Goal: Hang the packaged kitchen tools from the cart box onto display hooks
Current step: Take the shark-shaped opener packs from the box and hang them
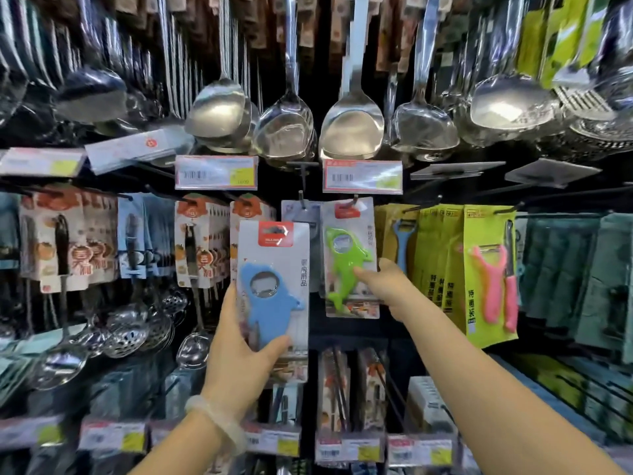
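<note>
Blue opener package (pixel 274 289) upright, hang-tab up, left hand (pixel 239 358) gripping bottom

Both arms raised, left hand (pixel 239 351) gripping, right hand (pixel 383 286) pinching.

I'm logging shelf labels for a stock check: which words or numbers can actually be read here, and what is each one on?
"厨房用品": blue opener package, held in the left hand.
"特惠装": yellow-green peeler package.
"18.00", faint and uncertain: left price tag.
Right price tag: barcode only, text blurred.
Red logo on the green opener package, which the right hand touches: too blurred.
</note>
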`<state>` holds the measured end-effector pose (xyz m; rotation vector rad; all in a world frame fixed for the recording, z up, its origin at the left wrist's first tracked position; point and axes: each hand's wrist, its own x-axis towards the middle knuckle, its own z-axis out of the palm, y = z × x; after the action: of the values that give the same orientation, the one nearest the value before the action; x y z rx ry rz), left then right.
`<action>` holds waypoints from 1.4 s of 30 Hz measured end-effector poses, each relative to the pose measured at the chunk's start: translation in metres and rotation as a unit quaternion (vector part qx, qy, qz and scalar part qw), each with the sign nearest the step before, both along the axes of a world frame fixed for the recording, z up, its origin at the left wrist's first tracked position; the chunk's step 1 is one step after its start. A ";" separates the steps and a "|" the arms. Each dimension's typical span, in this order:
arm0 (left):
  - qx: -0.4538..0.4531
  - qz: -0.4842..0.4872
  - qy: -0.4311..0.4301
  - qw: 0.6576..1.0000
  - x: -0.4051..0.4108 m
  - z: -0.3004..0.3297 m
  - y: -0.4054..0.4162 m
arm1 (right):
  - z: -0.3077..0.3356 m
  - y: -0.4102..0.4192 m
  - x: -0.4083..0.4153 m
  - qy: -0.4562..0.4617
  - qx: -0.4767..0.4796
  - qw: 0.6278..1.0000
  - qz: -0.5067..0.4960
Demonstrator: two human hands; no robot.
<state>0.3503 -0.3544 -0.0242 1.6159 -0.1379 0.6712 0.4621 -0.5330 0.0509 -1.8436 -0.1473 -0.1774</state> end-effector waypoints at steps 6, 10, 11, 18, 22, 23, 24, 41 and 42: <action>0.044 -0.031 0.001 0.999 0.022 -0.009 -0.015 | -0.016 0.005 -0.034 -0.122 -0.002 0.987 0.105; 0.057 -0.041 -0.001 0.998 0.036 -0.007 -0.038 | -0.033 0.004 -0.051 -0.209 -0.015 0.966 0.150; 0.061 -0.038 -0.004 0.997 0.040 -0.004 -0.044 | -0.032 0.001 -0.049 -0.227 -0.027 0.964 0.135; 0.070 -0.050 -0.033 0.996 0.057 0.034 -0.071 | 0.000 -0.020 -0.031 -0.263 -0.004 0.959 0.108; 0.087 -0.034 -0.011 0.996 0.064 0.040 -0.075 | 0.009 -0.022 -0.029 -0.260 -0.019 0.959 0.112; 0.089 -0.030 -0.005 0.996 0.063 0.041 -0.075 | 0.010 -0.022 -0.029 -0.260 -0.023 0.959 0.113; 0.088 -0.029 0.000 0.996 0.062 0.042 -0.076 | 0.010 -0.023 -0.029 -0.259 -0.026 0.959 0.115; 0.117 -0.076 -0.007 0.990 0.040 0.062 -0.077 | 0.036 -0.034 -0.041 -0.227 -0.063 0.964 0.121; 0.114 -0.080 -0.007 0.990 0.039 0.063 -0.076 | 0.037 -0.033 -0.042 -0.222 -0.060 0.965 0.122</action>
<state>0.3888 -0.4307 0.0390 1.7970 -0.3615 0.5582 0.4205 -0.5658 0.0883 -1.8627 -0.7077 -0.4153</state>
